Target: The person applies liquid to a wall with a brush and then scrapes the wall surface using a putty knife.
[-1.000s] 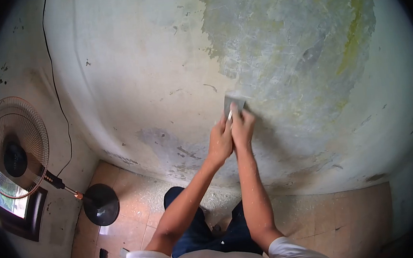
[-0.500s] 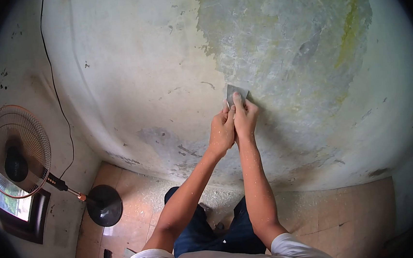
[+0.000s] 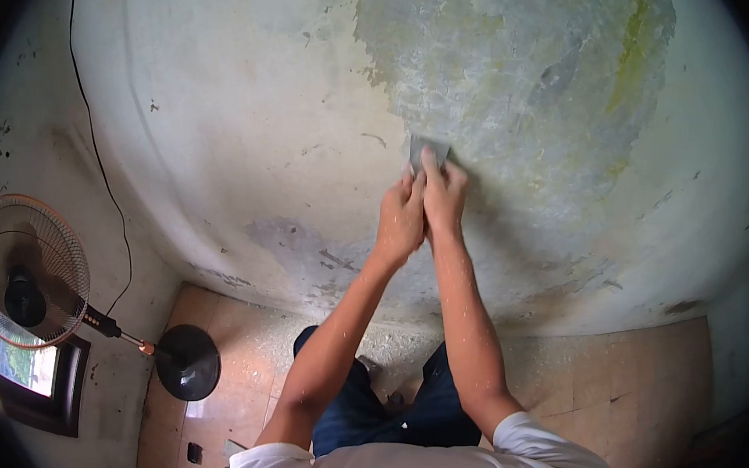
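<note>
A flat grey scraper blade (image 3: 426, 148) lies against the wall (image 3: 234, 122), at the left edge of a large bare grey patch (image 3: 503, 74) where the paint is gone. My right hand (image 3: 444, 195) grips the scraper, one finger stretched along the blade. Pressed beside it, my left hand (image 3: 400, 217) is closed on the scraper's left side; its fingertips are partly hidden. Any handle is covered by the two hands. Pale flakes dot both forearms.
On the left stands a pedestal fan (image 3: 27, 270) with a round black base (image 3: 188, 363). A black cable (image 3: 96, 141) hangs down the wall. Paint debris (image 3: 401, 342) covers the tiled floor (image 3: 233, 333) along the wall. A dark-framed window (image 3: 68, 386) sits low at left.
Both hands and the scraper appear slightly higher in view. The whole scene has shifted a little with the camera.
</note>
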`<move>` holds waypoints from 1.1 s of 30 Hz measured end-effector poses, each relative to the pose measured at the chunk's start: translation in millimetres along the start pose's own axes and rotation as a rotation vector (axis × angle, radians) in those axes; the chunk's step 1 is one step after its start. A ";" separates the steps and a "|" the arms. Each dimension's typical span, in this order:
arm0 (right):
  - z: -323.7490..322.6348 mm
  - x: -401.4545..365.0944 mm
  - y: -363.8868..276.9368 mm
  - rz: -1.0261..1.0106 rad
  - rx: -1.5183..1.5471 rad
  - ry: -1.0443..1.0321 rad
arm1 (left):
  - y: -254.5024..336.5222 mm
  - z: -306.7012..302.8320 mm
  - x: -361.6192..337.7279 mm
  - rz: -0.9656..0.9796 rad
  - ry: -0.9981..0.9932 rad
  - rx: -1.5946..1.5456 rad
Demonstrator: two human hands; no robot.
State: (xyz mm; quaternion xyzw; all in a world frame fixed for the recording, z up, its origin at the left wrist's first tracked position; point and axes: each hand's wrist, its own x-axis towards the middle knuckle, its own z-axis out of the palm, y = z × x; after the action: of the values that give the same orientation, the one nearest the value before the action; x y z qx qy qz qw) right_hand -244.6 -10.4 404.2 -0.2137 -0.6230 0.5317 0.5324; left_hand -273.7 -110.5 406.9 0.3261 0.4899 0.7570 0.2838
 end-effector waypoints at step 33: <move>-41.9 -55.6 101.9 -0.005 -0.298 -0.111 | -169.4 -7.6 -19.9 -0.033 0.203 -0.028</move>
State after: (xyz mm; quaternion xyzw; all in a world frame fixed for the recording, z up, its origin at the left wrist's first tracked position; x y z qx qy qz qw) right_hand -218.8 -3.4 283.7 -0.2590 -0.7239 0.4430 0.4611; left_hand -248.5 -68.9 243.2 0.2355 0.5106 0.7883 0.2497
